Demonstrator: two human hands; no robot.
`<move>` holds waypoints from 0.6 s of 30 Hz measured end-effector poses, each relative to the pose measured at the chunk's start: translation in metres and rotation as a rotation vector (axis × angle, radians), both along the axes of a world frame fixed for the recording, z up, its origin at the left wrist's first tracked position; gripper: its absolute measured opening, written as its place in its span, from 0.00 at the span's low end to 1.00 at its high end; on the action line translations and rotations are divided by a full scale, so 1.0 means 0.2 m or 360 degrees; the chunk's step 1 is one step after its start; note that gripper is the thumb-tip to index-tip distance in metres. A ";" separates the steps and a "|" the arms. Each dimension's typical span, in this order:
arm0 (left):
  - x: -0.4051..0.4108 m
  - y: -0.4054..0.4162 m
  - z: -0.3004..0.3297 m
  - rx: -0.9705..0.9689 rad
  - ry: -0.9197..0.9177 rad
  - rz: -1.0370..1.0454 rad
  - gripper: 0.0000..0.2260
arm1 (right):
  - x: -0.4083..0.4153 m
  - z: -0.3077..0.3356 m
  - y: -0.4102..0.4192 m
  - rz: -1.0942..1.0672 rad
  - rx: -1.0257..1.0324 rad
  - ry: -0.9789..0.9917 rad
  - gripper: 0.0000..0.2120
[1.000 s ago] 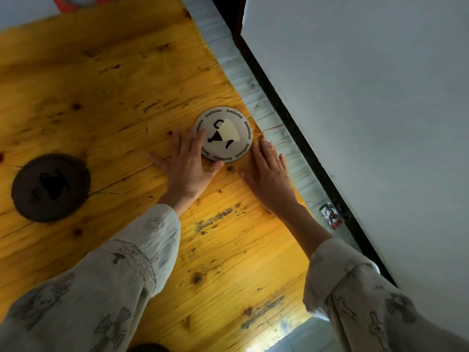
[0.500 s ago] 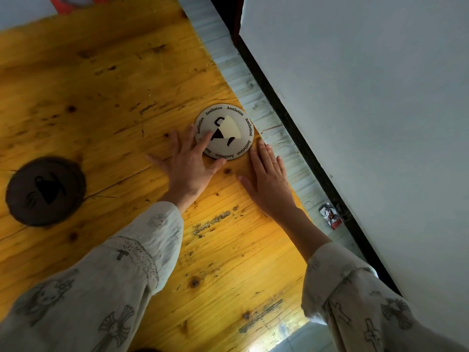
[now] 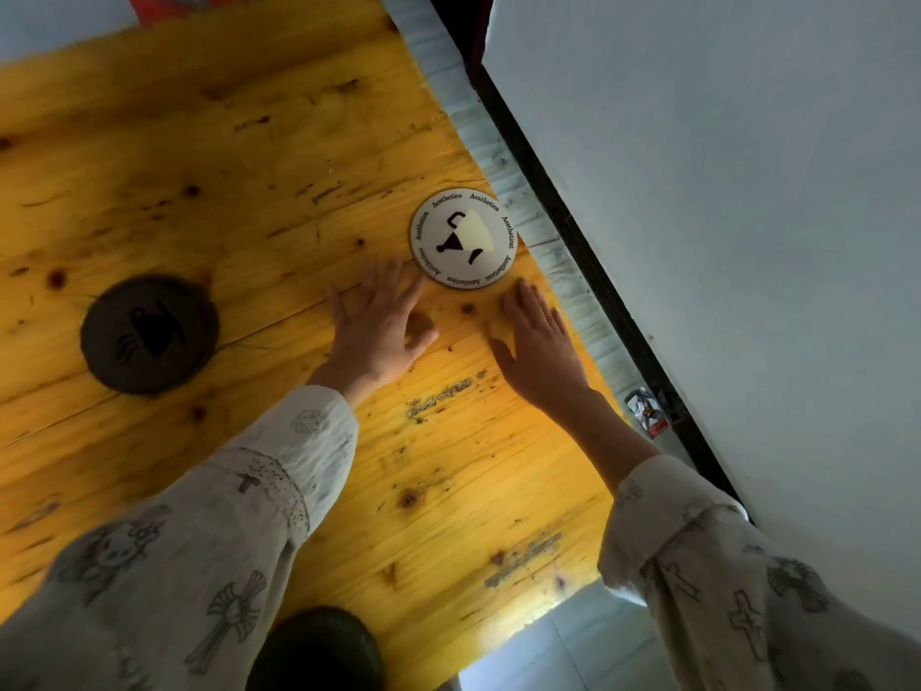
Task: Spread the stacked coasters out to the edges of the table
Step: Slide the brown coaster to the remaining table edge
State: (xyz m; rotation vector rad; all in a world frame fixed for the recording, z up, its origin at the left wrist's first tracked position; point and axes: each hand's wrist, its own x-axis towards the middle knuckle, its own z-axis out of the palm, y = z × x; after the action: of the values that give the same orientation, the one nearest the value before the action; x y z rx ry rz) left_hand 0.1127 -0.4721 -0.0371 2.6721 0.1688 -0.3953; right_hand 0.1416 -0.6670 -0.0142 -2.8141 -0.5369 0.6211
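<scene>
A round white coaster (image 3: pixel 463 237) with a cup drawing and black lettering lies flat near the right edge of the yellow wooden table (image 3: pixel 249 192). My left hand (image 3: pixel 379 326) rests open just below and left of it, fingertips close to its rim. My right hand (image 3: pixel 540 341) lies open below and right of it, not touching. A dark round coaster (image 3: pixel 148 334) with a black cup drawing sits far to the left. A third dark round thing (image 3: pixel 319 650), partly hidden, shows at the bottom near my left sleeve.
A pale wooden strip (image 3: pixel 543 231) runs along the table's right edge, then a black gap and a white wall (image 3: pixel 722 241). A small red and white wrapper (image 3: pixel 648 411) lies by the gap. Something red (image 3: pixel 164 2) shows at the top left.
Both hands have drawn back from the white coaster; my left fingers no longer lie on it. The coaster sits a little nearer the right edge.
</scene>
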 end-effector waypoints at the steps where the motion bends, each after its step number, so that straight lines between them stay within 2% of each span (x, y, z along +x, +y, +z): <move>1: -0.08 0.02 0.03 0.0004 0.0003 -0.0053 0.29 | -0.05 0.03 0.00 0.0018 0.0017 0.0048 0.29; 5: -0.48 0.11 0.15 -0.0116 0.0001 0.0032 0.25 | -0.29 0.14 0.05 0.0021 0.0075 0.0202 0.24; 8: -0.78 0.16 0.22 -0.0315 -0.0027 0.0249 0.23 | -0.45 0.19 0.13 -0.0084 0.0107 0.0286 0.23; 12: -1.13 0.23 0.33 -0.0585 -0.0040 0.0607 0.20 | -0.67 0.27 0.31 -0.0033 0.0198 0.0437 0.22; 18: -1.65 0.30 0.41 -0.0583 0.0018 0.0950 0.18 | -1.09 0.35 0.61 0.0156 0.0223 0.0742 0.21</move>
State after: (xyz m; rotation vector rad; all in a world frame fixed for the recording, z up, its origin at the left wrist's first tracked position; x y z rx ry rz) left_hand -0.2183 -0.4130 0.0452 2.1289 0.7902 -0.2187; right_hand -0.0758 -0.5448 0.0561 -2.4066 -0.5965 1.1658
